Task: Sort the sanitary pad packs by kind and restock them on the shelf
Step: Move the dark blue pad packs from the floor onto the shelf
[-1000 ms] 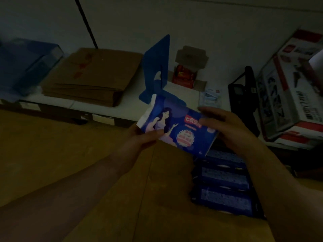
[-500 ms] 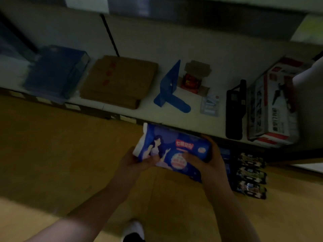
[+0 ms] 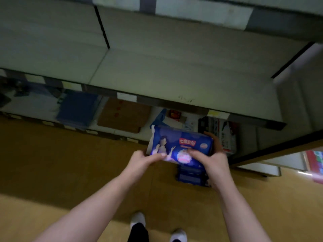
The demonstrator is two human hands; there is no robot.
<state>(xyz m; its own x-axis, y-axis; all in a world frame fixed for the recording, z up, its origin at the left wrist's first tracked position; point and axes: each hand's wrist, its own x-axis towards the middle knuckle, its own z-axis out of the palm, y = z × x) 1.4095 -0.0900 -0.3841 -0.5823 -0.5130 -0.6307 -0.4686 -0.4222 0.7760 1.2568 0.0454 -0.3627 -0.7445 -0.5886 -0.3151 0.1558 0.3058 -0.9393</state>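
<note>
I see the left hand (image 3: 141, 158) and right hand (image 3: 212, 160) holding the pad pack (image 3: 181, 143), fingers (image 3: 194, 152) curled round its ends. It has risen to just below the shelf (image 3: 174, 79); placing likely comes next.

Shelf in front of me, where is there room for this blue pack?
The middle shelf looks bare all along, from its front price strip back to the wall. The lower shelf is crowded: a blue stack, flat cardboard and a printed box. The left hand and right hand hold the pack.
</note>
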